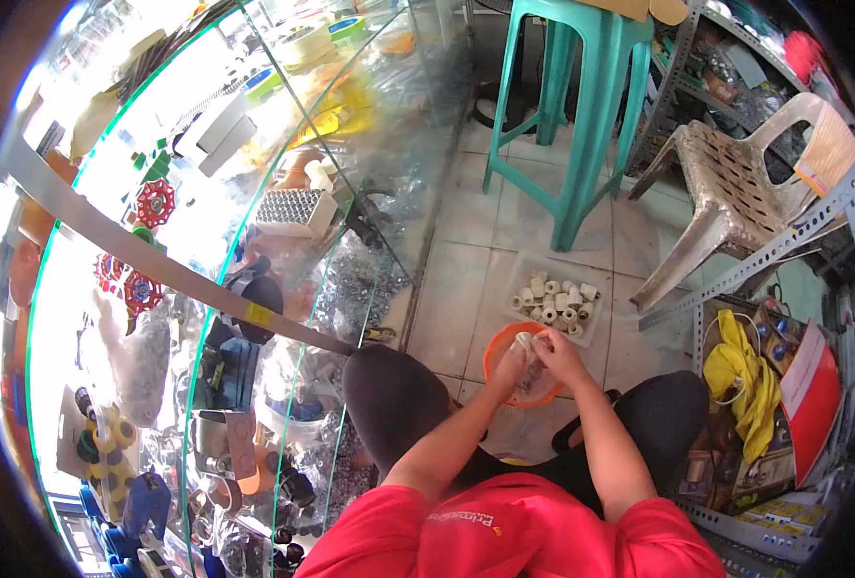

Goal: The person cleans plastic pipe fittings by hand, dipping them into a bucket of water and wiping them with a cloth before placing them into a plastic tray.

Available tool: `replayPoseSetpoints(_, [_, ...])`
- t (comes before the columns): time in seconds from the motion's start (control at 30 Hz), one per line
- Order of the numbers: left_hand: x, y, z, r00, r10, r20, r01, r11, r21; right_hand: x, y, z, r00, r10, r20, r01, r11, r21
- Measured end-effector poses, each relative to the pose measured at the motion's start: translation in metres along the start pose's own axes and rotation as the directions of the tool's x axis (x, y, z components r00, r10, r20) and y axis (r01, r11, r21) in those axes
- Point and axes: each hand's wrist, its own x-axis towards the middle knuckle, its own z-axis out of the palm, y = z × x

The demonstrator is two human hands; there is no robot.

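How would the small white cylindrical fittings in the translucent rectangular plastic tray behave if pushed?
The fittings may roll, given their rounded sides. Lying loose at mixed angles, they'd probably knock together. The tray has raised walls, likely containing gentle pushes.

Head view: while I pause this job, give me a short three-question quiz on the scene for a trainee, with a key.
1. Multiple choice: what are the left hand and right hand held over?
(a) the chair
(b) the orange bowl
(c) the glass case
2. True or false: the clear box just beyond the hands holds white pieces.
3. Fill in the blank: the tall stool farther out on the floor is coloured ____.

Key: 1 b; 2 true; 3 green.
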Motion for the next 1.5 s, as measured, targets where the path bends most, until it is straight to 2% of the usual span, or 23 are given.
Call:
replayPoseSetpoints(0.03, [-0.002,0.004,0.001,0.999,0.046,0.016,-0.047,0.998,0.051,0.002,0.003,0.001,1.0,0.005,-0.023,-0.004,1.0,0.025])
replayPoseSetpoints(0.1, [-0.038,0.082,0.022,1.0,-0.011,0.017,0.014,0.988,-0.155,0.002,-0.001,-0.002,0.999,-0.039,-0.01,0.04,0.998,0.056])
replayPoseSetpoints(0.2, [-0.026,0.05,0.015,0.99,-0.135,-0.037,0.118,0.949,-0.293,-0.004,-0.018,-0.012,0.983,-0.164,0.085,0.162,0.986,0.03])
replayPoseSetpoints(0.27, [-0.018,0.045,0.009,0.989,-0.131,0.062,0.145,0.869,-0.474,-0.007,-0.028,-0.012,0.967,-0.21,0.147,0.22,0.974,-0.056])
replayPoseSetpoints(0.4, [-0.016,0.047,-0.003,0.918,-0.078,0.388,0.357,0.585,-0.728,-0.006,-0.023,-0.01,0.97,-0.187,0.155,0.179,0.982,0.064])
replayPoseSetpoints(0.5, [-0.016,0.055,0.003,0.928,-0.193,0.318,0.371,0.567,-0.735,0.0,-0.016,-0.013,0.976,-0.179,0.124,0.144,0.958,0.248])
replayPoseSetpoints(0.6, [-0.011,0.048,0.0,0.901,-0.162,0.403,0.409,0.63,-0.661,0.001,-0.007,-0.013,0.992,-0.061,0.109,0.02,0.937,0.347])
replayPoseSetpoints(0.67, [-0.001,0.018,-0.005,0.906,-0.247,0.345,0.423,0.593,-0.685,0.007,0.007,-0.011,0.997,-0.027,0.066,0.004,0.945,0.327])
replayPoseSetpoints(0.77, [-0.003,0.005,-0.015,0.904,-0.385,0.184,0.409,0.656,-0.635,0.023,0.016,-0.025,0.969,0.144,-0.203,-0.132,0.989,0.074])
replayPoseSetpoints(0.8, [-0.005,0.003,-0.017,0.897,-0.426,0.118,0.407,0.694,-0.593,0.039,0.05,-0.022,0.948,0.164,-0.274,-0.173,0.985,-0.01])
replayPoseSetpoints(0.87, [0.018,-0.066,-0.023,0.948,-0.316,0.026,0.289,0.828,-0.48,0.045,0.029,-0.024,0.913,0.143,-0.383,-0.185,0.98,-0.073])
replayPoseSetpoints(0.9, [0.02,-0.074,-0.025,0.972,-0.234,-0.003,0.218,0.909,-0.355,0.05,0.02,-0.026,0.891,0.132,-0.435,-0.195,0.976,-0.102])
replayPoseSetpoints(1.0, [-0.004,-0.04,-0.02,0.999,-0.012,-0.038,0.016,0.996,0.089,0.068,0.021,-0.027,0.876,0.321,-0.36,-0.254,0.941,0.222])
replayPoseSetpoints(1.03, [-0.014,-0.022,-0.014,0.999,0.018,-0.048,-0.008,0.98,0.198,0.073,0.031,-0.023,0.888,0.326,-0.323,-0.278,0.942,0.185])
replayPoseSetpoints(1.1, [-0.023,0.014,-0.002,0.989,-0.049,-0.137,0.084,0.96,0.269,0.083,0.056,-0.015,0.906,0.341,-0.251,-0.321,0.94,0.117])
replayPoseSetpoints(1.17, [-0.028,0.048,0.009,0.971,-0.076,-0.225,0.163,0.903,0.397,0.079,0.062,-0.006,0.872,0.447,0.199,-0.446,0.893,-0.052])
replayPoseSetpoints(1.2, [-0.029,0.059,0.013,0.962,-0.071,-0.265,0.195,0.858,0.476,0.08,0.088,0.011,0.854,0.463,0.237,-0.447,0.886,-0.122])
replayPoseSetpoints(1.27, [-0.036,0.058,0.015,0.948,0.061,-0.312,0.104,0.868,0.486,0.066,0.107,0.033,0.922,0.31,0.232,-0.251,0.935,-0.251])
replayPoseSetpoints(1.3, [-0.038,0.059,0.015,0.934,0.125,-0.335,0.06,0.869,0.492,0.054,0.101,0.042,0.971,0.127,0.205,-0.056,0.946,-0.321])
replayPoseSetpoints(1.33, [-0.038,0.066,0.015,0.932,0.097,-0.349,0.098,0.86,0.502,0.048,0.118,0.061,0.942,0.252,0.22,-0.294,0.939,0.181])
replayPoseSetpoints(1.37, [-0.041,0.077,0.016,0.928,0.07,-0.365,0.137,0.849,0.511,0.047,0.148,0.089,0.894,0.338,0.295,-0.448,0.64,0.624])
replayPoseSetpoints(1.4, [-0.044,0.089,0.017,0.922,0.044,-0.384,0.176,0.836,0.519,0.047,0.146,0.096,0.895,0.358,0.268,-0.447,0.708,0.547])
replayPoseSetpoints(1.5, [-0.058,0.14,0.034,0.893,-0.096,-0.44,0.169,0.977,0.131,0.042,0.151,0.116,0.898,0.416,0.143,-0.439,0.83,0.343])
